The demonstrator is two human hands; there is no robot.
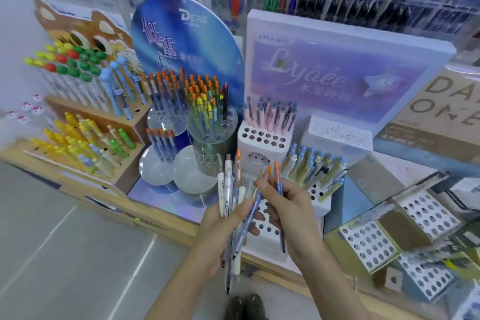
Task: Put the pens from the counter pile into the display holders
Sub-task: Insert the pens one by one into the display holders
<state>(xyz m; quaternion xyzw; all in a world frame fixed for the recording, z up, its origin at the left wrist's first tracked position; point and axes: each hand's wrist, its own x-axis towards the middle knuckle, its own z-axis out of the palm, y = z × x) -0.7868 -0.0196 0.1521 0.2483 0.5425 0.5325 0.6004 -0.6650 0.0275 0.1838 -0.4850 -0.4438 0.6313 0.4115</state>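
Many left to place, judging by the load. At 9 o'clock: wooden rack (78, 108), well stocked with yellow and green. At 12 o'clock: clear tub (207, 148), packed with orange tips. Grips a bunch of pens (228, 189) in left hand (215, 234), fingers curled round. Pinches a few orange-tipped pens (277, 176) in right hand (293, 213), just beside. At 3 o'clock: perforated holders (368, 244), holes bare. No pile in view. Pale floor (65, 254) below counter (166, 215); pen-hung wall behind.

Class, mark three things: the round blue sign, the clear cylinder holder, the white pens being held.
round blue sign (187, 41), head view, centre of its face.
clear cylinder holder (209, 154), head view, its front wall.
white pens (221, 195), head view, one barrel's middle.
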